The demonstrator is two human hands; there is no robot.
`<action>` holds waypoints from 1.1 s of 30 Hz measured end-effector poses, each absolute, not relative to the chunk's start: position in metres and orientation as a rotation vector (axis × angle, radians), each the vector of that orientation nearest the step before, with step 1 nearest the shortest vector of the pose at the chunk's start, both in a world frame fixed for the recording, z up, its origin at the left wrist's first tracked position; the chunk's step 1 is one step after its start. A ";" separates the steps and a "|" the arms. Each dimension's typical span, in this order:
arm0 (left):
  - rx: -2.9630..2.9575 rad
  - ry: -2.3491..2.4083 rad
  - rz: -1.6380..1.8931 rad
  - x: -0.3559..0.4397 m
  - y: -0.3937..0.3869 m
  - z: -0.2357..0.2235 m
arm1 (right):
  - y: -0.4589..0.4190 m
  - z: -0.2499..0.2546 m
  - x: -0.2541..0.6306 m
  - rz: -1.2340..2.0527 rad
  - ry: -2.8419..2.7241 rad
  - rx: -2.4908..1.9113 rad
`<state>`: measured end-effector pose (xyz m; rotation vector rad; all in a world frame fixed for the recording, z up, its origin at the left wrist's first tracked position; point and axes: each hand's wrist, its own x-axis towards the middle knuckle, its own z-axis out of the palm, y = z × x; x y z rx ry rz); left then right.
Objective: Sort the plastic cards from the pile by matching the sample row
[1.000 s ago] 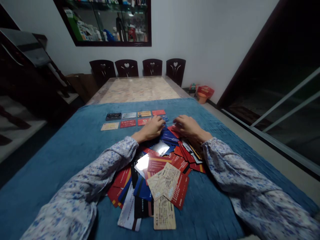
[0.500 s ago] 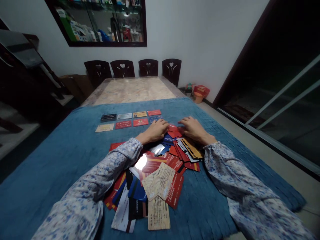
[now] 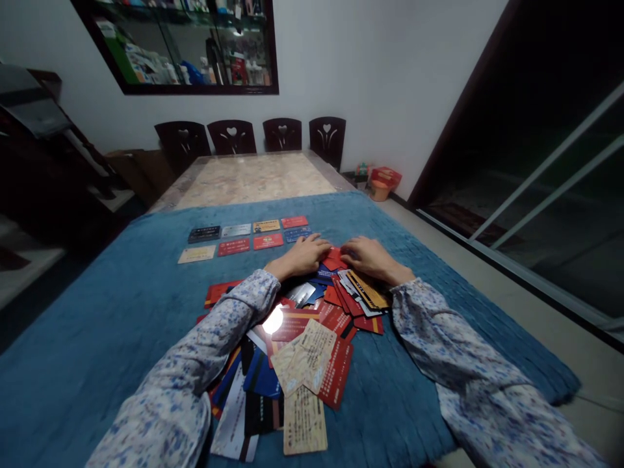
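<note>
"What lies on your left?"
"Two rows of cards (image 3: 244,242), on the blue cloth (image 3: 121,312) covering part of my desk (image 3: 258,172)."
"And then?"
"A loose pile of cards (image 3: 307,344), my left hand (image 3: 303,255) at its far edge, a red card (image 3: 334,260), then my right hand (image 3: 370,257), near a yellow card (image 3: 369,291). My hands are apart, curled; I can't tell whether either grips anything."

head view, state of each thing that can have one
Left hand, palm down, fingers bent
Right hand, fingers curled beside a red card
Card pile, loosely overlapping
Eight laid-out cards, flat, in two rows
Blue cloth, spread over part of the table
Dark wooden chairs, upright in a row
</note>
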<state>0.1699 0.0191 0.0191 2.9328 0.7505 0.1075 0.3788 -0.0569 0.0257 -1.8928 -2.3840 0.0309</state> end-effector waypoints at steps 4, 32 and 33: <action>2.905 0.777 0.063 0.170 0.020 0.021 | -0.056 0.024 0.378 0.069 -2.376 -1.863; 3.358 0.334 0.260 0.156 0.024 0.022 | -0.060 0.021 0.380 0.105 -2.406 -1.539; 3.362 0.330 0.262 0.155 0.023 0.022 | -0.060 0.021 0.380 0.107 -2.407 -1.536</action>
